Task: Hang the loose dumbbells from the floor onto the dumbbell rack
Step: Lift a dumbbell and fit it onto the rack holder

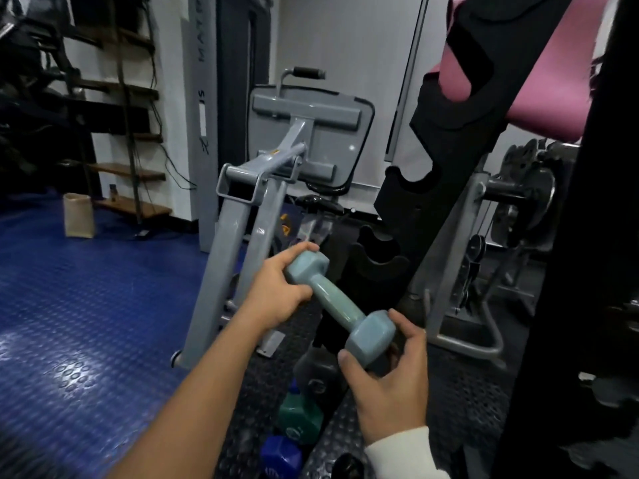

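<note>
From the head view, a pale blue dumbbell [340, 302] is held up in the air, tilted, just in front of the black dumbbell rack [446, 188]. The left hand [276, 292] wraps its fingers round the head nearer the rack, and the right hand [390, 382] curls its fingers round the other head. Below the blue-grey weight, a green dumbbell [299, 418] and a dark blue dumbbell [280, 456] lie on the floor [86, 340] at the rack's foot.
</note>
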Demonstrator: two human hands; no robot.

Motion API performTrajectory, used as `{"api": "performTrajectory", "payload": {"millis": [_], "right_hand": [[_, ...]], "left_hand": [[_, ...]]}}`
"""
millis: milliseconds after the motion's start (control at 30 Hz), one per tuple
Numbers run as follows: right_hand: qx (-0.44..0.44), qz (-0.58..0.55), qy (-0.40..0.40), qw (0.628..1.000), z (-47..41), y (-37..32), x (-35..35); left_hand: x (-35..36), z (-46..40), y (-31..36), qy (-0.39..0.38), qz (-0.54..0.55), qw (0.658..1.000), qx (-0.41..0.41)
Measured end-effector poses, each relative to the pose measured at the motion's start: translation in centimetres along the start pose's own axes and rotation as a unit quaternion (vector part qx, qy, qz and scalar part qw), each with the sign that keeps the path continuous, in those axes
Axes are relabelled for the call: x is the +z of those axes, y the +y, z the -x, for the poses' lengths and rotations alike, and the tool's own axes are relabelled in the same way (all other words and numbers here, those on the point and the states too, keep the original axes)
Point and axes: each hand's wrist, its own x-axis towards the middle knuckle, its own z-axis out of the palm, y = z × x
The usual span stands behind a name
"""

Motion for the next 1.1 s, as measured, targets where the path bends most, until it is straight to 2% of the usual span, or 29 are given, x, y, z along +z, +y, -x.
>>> {"api": "performTrajectory", "payload": {"millis": [233,400,467,567,667,933,1100], "right_hand": [[-0.017,0.014,0.004,1.000,-0.2,-0.1,0.2],[-0.045,0.062,-0.030,0.997,-0.2,0.2,-1.2],[-0.053,0.085,-0.052,0.994,-0.3,0.5,-1.9],[-0.066,0.122,-0.108,0.985,-1.3,0.2,-3.6],[-0.116,0.213,-0.153,0.958,-2.1,-0.1,-4.9],[-0.126,0.162,-0.067,0.976,-0.8,1.5,-2.6],[-0.184,0.210,-0.056,0.959,-1.6,1.3,-1.1]], "left_hand": [[1.6,-2.7,-2.4,0.015,0.086,0.996,-0.036],[2.5,-1.8,-3.4,-0.025,0.180,0.980,-0.076],[2.3,-1.6,-4.1,-0.046,0.228,0.969,-0.084],[2.3,-1.6,-4.7,-0.059,0.239,0.966,-0.074],[2.7,-1.6,-4.9,-0.047,0.244,0.966,-0.069],[3.0,-3.1,-4.9,0.016,0.230,0.973,0.014],[4.3,-4.8,-5.0,0.027,0.256,0.966,0.016]]}}
